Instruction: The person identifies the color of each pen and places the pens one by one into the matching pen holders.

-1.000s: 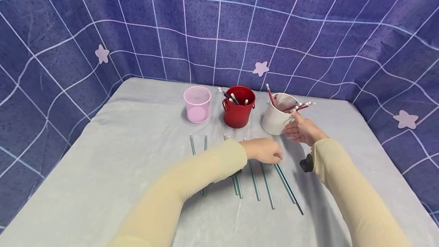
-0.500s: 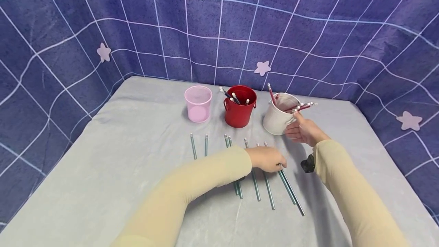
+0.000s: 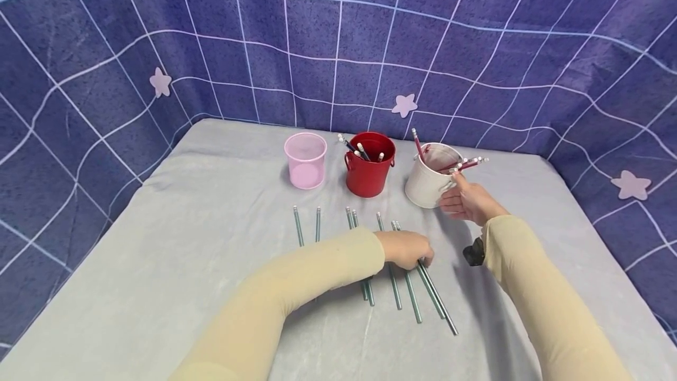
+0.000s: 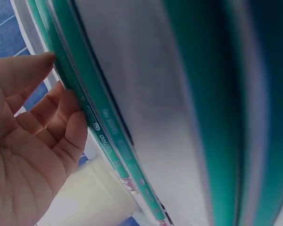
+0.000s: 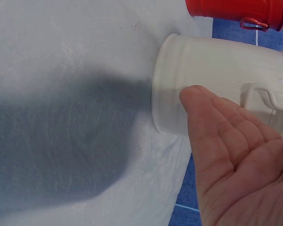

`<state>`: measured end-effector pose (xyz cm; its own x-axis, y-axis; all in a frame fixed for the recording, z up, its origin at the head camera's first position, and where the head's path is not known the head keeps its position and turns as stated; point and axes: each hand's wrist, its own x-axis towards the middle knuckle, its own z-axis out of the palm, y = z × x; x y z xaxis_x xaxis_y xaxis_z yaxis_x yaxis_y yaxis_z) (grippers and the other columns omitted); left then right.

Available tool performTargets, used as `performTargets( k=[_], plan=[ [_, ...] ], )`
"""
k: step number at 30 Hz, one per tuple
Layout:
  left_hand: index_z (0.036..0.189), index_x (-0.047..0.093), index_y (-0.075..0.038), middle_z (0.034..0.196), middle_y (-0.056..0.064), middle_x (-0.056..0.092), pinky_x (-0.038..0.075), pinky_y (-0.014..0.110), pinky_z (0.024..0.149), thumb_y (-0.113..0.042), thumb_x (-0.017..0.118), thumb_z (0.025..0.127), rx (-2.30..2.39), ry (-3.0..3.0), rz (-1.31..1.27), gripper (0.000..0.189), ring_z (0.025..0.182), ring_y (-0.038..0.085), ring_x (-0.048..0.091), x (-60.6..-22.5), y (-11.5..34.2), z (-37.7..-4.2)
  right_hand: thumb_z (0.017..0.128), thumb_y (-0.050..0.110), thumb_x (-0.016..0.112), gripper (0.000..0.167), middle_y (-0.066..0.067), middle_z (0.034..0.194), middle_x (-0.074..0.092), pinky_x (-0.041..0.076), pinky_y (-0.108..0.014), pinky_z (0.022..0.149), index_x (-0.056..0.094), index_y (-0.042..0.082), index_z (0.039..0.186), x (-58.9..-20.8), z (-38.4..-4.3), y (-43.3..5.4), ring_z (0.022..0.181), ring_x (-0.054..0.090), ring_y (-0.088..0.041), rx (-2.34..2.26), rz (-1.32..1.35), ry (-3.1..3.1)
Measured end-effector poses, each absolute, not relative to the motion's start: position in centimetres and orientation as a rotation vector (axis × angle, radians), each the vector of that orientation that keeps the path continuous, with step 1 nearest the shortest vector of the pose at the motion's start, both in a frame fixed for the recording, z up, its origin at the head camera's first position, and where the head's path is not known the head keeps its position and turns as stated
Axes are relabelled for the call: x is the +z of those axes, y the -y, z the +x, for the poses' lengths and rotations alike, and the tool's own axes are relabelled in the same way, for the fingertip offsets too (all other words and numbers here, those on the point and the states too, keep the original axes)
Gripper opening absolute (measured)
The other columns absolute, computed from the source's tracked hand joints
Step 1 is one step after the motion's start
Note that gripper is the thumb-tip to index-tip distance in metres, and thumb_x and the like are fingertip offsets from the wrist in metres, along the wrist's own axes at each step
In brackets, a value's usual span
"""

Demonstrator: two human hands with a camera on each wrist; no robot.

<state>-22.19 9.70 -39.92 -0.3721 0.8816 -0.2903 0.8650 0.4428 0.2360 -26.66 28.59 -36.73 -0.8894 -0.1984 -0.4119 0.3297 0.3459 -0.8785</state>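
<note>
My left hand (image 3: 406, 249) reaches over a row of green pencils (image 3: 412, 298) lying on the cloth. In the left wrist view its thumb and curled fingers (image 4: 75, 125) hold two green pencils (image 4: 92, 110) by their edge, side by side. My right hand (image 3: 469, 201) is at the side of a white bucket (image 3: 425, 187). Its straight fingers (image 5: 198, 101) lie along the bucket wall in the right wrist view, and in the head view its thumb points up by the rim. Dark red pencils (image 3: 418, 144) with white erasers stick out of that bucket.
Left of the white bucket stands a red bucket (image 3: 365, 181) holding several dark pencils. A pink cup (image 3: 307, 175) is further left. Light grey cloth (image 3: 158, 263) covers the table, with a blue gridded curtain (image 3: 328, 34) rising behind it.
My left hand first went slightly right onto the rightmost pair of green pencils, then slid back left. That pair shifted left with it, nearer its neighbour. My right hand stayed by the white bucket.
</note>
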Motion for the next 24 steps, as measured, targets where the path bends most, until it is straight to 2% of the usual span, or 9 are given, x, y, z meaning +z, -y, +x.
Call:
performTargets(
  k=[5,12,16,20,24],
  plan=[
    [0.103,0.072,-0.014,0.105,-0.003,0.064,0.042,0.011,0.087,0.003,0.064,0.083,0.011,-2.336,1.493,0.028,0.102,0.009,0.058,-40.0,-9.2,-22.4,0.1,0.053,0.01,0.083,-0.004,0.097,0.069,0.052,-0.037,0.089,0.035,-0.021,0.13,-36.7,-26.6,-28.5,0.09,0.064,-0.011,-1.567,0.098,-2.172],
    [0.096,0.074,-0.011,0.094,-0.003,0.068,0.046,0.012,0.077,0.003,0.067,0.083,0.048,-2.331,1.382,0.02,0.09,0.008,0.06,-39.8,-8.6,-22.5,0.1,0.052,0.01,0.083,-0.005,0.097,0.069,0.051,-0.036,0.09,0.035,-0.021,0.131,-36.6,-26.5,-28.4,0.09,0.064,-0.012,-1.563,0.117,-2.176],
    [0.098,0.074,-0.012,0.094,-0.005,0.07,0.046,0.013,0.079,-0.005,0.068,0.086,0.029,-2.342,1.395,0.015,0.092,0.007,0.061,-39.6,-8.2,-22.8,0.1,0.053,0.009,0.084,-0.009,0.103,0.068,0.049,-0.038,0.094,0.033,-0.021,0.132,-36.6,-26.5,-28.4,0.094,0.064,-0.014,-1.553,0.114,-2.178],
    [0.102,0.075,-0.018,0.099,-0.009,0.07,0.047,0.017,0.083,-0.018,0.066,0.091,-0.003,-2.374,1.442,0.014,0.096,0.005,0.061,-39.1,-7.8,-23.1,0.1,0.053,0.009,0.085,-0.012,0.107,0.067,0.049,-0.039,0.095,0.033,-0.022,0.132,-36.7,-26.4,-28.4,0.095,0.063,-0.014,-1.547,0.112,-2.185],
    [0.106,0.074,-0.024,0.102,-0.013,0.069,0.048,0.022,0.083,-0.029,0.066,0.092,-0.006,-2.426,1.465,0.017,0.099,0.005,0.06,-38.4,-7.2,-23.5,0.1,0.054,0.009,0.085,-0.012,0.107,0.067,0.049,-0.038,0.094,0.034,-0.021,0.131,-36.7,-26.4,-28.5,0.094,0.063,-0.013,-1.545,0.114,-2.188]
  ],
)
